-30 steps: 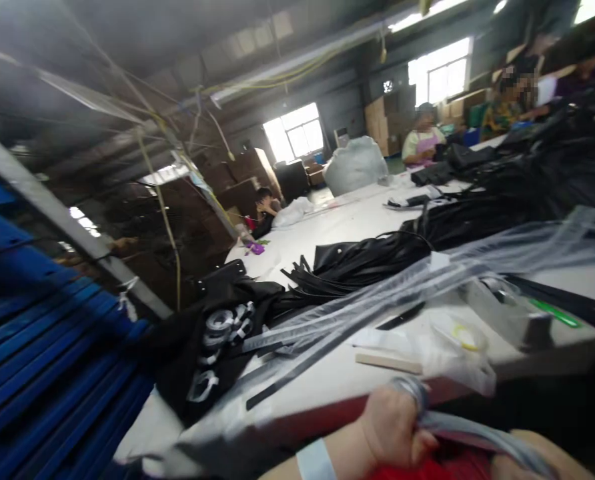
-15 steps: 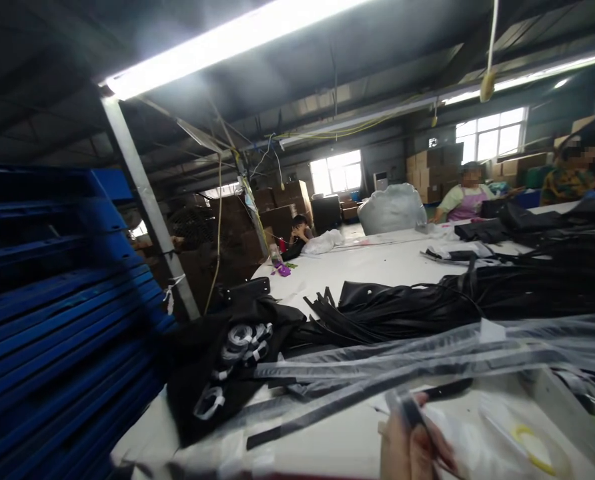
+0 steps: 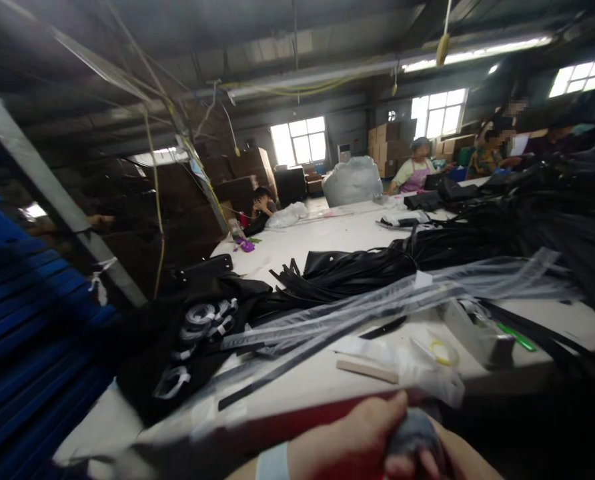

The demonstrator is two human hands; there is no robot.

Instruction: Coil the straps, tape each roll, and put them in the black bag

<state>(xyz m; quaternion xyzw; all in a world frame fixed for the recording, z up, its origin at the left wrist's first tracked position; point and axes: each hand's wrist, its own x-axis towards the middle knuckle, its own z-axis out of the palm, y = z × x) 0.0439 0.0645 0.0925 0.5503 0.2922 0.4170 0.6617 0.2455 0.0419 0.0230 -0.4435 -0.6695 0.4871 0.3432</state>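
Observation:
At the bottom of the view, close to my body, my left hand (image 3: 365, 430) is closed around a dark grey rolled strap (image 3: 413, 430), its thumb along the top edge. Motion blurs the roll, and its exact kind is hard to read. My right hand (image 3: 450, 448) presses against the roll from the other side; its fingers are partly hidden. Both hands are just off the front edge of the white table (image 3: 297, 383). Nearest to them on the tabletop are a flat tan strip (image 3: 367, 371) and a crumpled clear plastic bag (image 3: 427, 377).
Long plastic-wrapped strips (image 3: 322, 320) cross the table, with a heap of black straps (image 3: 367, 270) behind. Coiled bundles (image 3: 200, 320) sit on black material at left. A grey metal box (image 3: 477, 333) stands right. Blue stacked racks (image 3: 22, 333) flank the left; co-workers sit farther back.
My hands have come down and back from above the tabletop to the table's front edge, with the dark strap between them. The view has swung to the right.

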